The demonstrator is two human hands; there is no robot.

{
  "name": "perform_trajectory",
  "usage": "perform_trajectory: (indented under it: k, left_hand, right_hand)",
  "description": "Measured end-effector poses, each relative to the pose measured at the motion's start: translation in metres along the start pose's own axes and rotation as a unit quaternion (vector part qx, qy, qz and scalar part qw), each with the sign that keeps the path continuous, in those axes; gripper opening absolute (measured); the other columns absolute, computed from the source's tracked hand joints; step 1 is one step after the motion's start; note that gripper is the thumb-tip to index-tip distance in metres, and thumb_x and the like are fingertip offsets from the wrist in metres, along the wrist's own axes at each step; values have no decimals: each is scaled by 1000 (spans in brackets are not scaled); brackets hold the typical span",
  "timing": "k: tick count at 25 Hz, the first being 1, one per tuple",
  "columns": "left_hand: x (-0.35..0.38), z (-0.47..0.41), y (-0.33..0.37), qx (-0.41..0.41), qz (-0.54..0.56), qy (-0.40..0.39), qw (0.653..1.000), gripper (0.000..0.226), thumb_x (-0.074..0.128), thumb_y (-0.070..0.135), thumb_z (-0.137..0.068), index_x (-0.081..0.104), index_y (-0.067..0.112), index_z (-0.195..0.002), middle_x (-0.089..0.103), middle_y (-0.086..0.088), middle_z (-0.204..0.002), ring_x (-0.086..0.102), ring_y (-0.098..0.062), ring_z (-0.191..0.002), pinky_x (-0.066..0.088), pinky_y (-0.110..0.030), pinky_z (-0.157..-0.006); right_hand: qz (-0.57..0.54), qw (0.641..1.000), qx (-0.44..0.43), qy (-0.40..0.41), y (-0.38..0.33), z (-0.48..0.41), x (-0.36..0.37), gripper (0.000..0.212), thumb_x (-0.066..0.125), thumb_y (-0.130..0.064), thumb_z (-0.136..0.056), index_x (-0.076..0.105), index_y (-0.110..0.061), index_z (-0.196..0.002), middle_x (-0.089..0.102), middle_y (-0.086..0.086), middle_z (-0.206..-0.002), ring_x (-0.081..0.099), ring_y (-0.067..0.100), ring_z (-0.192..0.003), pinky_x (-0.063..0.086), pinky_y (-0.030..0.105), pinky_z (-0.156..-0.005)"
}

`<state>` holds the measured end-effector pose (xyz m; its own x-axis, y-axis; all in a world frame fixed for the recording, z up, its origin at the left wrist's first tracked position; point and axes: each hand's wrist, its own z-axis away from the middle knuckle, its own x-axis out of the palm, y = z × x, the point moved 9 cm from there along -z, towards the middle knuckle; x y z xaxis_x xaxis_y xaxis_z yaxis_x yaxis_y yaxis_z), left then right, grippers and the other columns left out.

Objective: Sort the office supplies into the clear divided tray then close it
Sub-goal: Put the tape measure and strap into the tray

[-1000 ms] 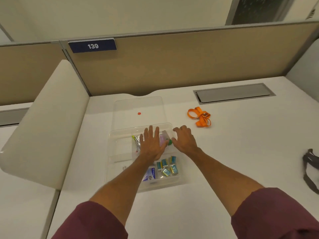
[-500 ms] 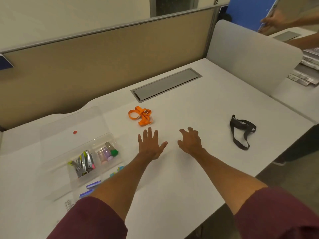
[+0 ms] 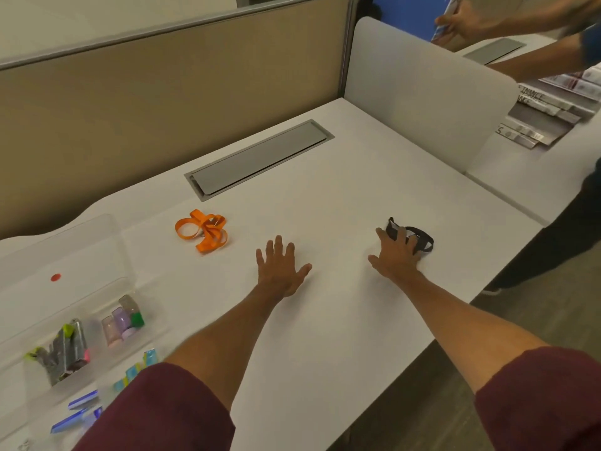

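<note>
The clear divided tray (image 3: 19, 323) lies open at the left, its lid (image 3: 74, 252) flat behind it. Its compartments hold highlighters (image 3: 65, 349), pastel erasers (image 3: 122, 320) and small blue clips (image 3: 140, 369). An orange lanyard (image 3: 203, 231) lies bunched on the desk to the right of the lid. My left hand (image 3: 281, 268) rests flat on the desk with fingers spread, holding nothing. My right hand (image 3: 395, 255) lies over the left end of a black strap (image 3: 422, 240) near the desk's right edge, fingers spread on it and the thumb apart.
A grey cable hatch (image 3: 260, 157) is set into the desk at the back, below the tan partition (image 3: 162, 92). A white side divider (image 3: 422, 92) bounds the right. Beyond it another person's hands (image 3: 461, 21) hold papers over a neighbouring desk with stacked documents (image 3: 546, 118).
My view has swung right, away from the tray. Both hands left the tray; my right hand travelled right and landed on the black strap, which is now bunched. My left hand stays flat on the desk.
</note>
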<state>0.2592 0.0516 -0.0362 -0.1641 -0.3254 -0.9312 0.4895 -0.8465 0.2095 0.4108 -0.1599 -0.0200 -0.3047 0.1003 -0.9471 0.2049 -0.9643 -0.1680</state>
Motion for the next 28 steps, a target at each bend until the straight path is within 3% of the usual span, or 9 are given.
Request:
perform_trajectory:
  k: [4, 7, 13, 15, 17, 20, 26, 28]
  left_hand:
    - [11, -21, 25, -7, 8, -14, 1000, 72, 31, 59, -96, 15, 16, -152, -2, -12, -162, -2, -31, -150, -1, -52, -121]
    - [12, -31, 36, -11, 11, -9, 1000, 72, 32, 58, -96, 16, 16, -151, -1, -12, -162, -1, -31, -150, 0, -52, -121]
    - [2, -39, 27, -43, 16, 3, 999, 71, 32, 58, -96, 18, 15, -151, 0, -12, -162, 0, -32, -150, 1, -52, -122]
    - [-3, -39, 16, -54, 16, 11, 998, 71, 33, 58, -96, 19, 15, -150, 1, -12, -162, 0, -32, -150, 2, -52, -122]
    - [-8, -37, -1, -69, 16, 13, 997, 71, 32, 58, -96, 18, 16, -151, -1, -12, -162, -1, -32, -150, 1, -51, -121]
    - [-18, -37, -35, -100, 14, 18, 995, 72, 33, 59, -95, 17, 17, -151, -2, -11, -163, -3, -32, -150, 0, -53, -121]
    - [-44, -46, -113, -158, 4, 53, 986, 79, 42, 63, -90, 18, 19, -151, -1, -11, -162, -1, -35, -150, 5, -57, -119]
    - [-51, -51, -136, -170, 10, 57, 984, 84, 52, 62, -85, 18, 22, -150, -1, -11, -162, 0, -37, -149, 8, -60, -117]
  right_hand:
    - [-11, 998, 33, -46, 35, -29, 2, 81, 69, -42, -80, 19, -42, -143, -1, 13, -157, -1, 46, -143, 19, 69, -107]
    - [-37, 994, 23, -104, 44, -48, 4, 91, 75, -34, -76, 16, -42, -145, 5, 15, -153, 8, 48, -138, 32, 61, -105]
    - [1, 992, -47, -115, 25, -73, 6, 54, 61, -6, -84, 43, -18, -134, 44, 17, -131, 43, 41, -119, 43, 41, -94]
    - [0, 991, -92, -95, 6, -78, 4, 35, 55, 0, -84, 56, -10, -117, 58, 16, -116, 57, 36, -107, 47, 36, -81]
    - [-6, 990, -114, -80, -17, -78, 0, 23, 47, 8, -82, 59, -8, -94, 59, 13, -99, 61, 31, -88, 44, 30, -69]
    - [-42, 989, -130, -57, -60, -79, -7, 29, 42, 11, -81, 63, -5, -92, 61, 16, -97, 55, 26, -73, 43, 30, -64]
    - [-94, 974, -200, -56, -161, -74, -9, 37, 44, 13, -81, 66, -5, -104, 62, 16, -95, 53, 25, -73, 38, 24, -54]
    - [-96, 971, -213, -57, -191, -73, -8, 37, 46, 14, -82, 66, -5, -106, 64, 17, -100, 53, 25, -74, 40, 26, -58]
